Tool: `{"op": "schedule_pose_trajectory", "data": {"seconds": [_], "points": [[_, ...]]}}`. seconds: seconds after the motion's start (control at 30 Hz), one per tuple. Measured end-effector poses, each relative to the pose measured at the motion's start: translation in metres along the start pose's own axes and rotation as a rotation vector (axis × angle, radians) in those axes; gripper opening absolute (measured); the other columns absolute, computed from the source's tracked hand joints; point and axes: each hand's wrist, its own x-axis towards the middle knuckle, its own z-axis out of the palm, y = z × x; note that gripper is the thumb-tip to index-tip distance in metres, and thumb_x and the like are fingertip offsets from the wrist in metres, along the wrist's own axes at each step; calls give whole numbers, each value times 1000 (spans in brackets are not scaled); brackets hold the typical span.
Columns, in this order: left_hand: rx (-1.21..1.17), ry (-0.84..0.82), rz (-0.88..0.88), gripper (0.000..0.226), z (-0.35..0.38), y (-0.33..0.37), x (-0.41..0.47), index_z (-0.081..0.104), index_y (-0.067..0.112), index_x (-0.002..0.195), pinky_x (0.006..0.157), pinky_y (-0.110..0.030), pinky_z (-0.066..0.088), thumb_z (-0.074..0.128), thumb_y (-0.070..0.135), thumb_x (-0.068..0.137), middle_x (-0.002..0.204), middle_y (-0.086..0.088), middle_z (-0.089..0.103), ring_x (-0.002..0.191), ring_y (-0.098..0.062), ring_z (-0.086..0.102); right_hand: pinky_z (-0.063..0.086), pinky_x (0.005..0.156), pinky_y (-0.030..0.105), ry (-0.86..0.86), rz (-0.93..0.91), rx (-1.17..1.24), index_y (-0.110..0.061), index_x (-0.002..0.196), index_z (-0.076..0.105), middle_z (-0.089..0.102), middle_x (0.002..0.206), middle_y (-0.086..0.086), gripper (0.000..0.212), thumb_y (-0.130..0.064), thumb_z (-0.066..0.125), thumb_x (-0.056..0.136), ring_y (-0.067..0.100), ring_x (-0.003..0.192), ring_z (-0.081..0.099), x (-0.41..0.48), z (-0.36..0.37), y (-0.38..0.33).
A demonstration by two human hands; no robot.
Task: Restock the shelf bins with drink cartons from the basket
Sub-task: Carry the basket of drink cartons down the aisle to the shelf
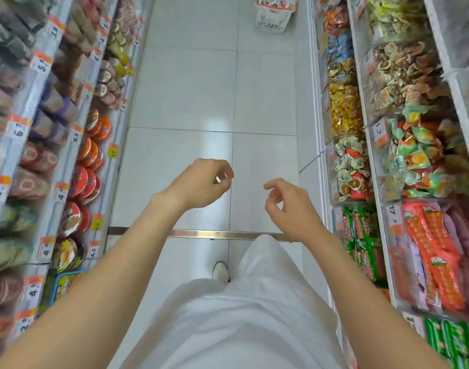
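Nearest are the white trousers [254, 302] and one white shoe [220, 271] on the tiled floor [185, 89]. Both arms reach forward over the aisle. The left hand [201, 182] and the right hand [292, 206] hold nothing, and their fingers hang loosely curled. Instant noodle bowls [86, 179] fill the left shelf, and wrapped snacks [419, 155] fill the clear bins on the right. The white basket [272, 21] stands far ahead on the floor, well apart from both hands, with drink cartons [276, 1] inside it.
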Motion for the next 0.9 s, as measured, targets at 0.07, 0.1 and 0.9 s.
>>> {"op": "schedule_pose_trajectory", "data": {"seconds": [0.07,0.1,0.9], "points": [[-13,-26,-19,18,-24,-1,54,71,29,109,84,-34,57,56,31,101,99,16,69,85,-10,68,52,87,27,39,58,72,-28,126,62,65,104,-7,29,-26,58,98,10,98,64,53,-17,4],[1,-28,-7,18,-37,-3,86,71,28,110,83,-33,57,56,30,101,100,15,69,85,-10,68,51,87,26,56,60,75,-27,126,63,65,104,-8,28,-25,58,98,9,98,64,84,-25,8],[-33,126,-135,19,-419,-166,704,70,29,110,83,-40,58,54,31,98,101,16,71,85,-11,67,60,78,35,-34,27,12,-28,113,69,68,90,-14,25,-23,55,93,3,80,67,870,-219,-107]]}}
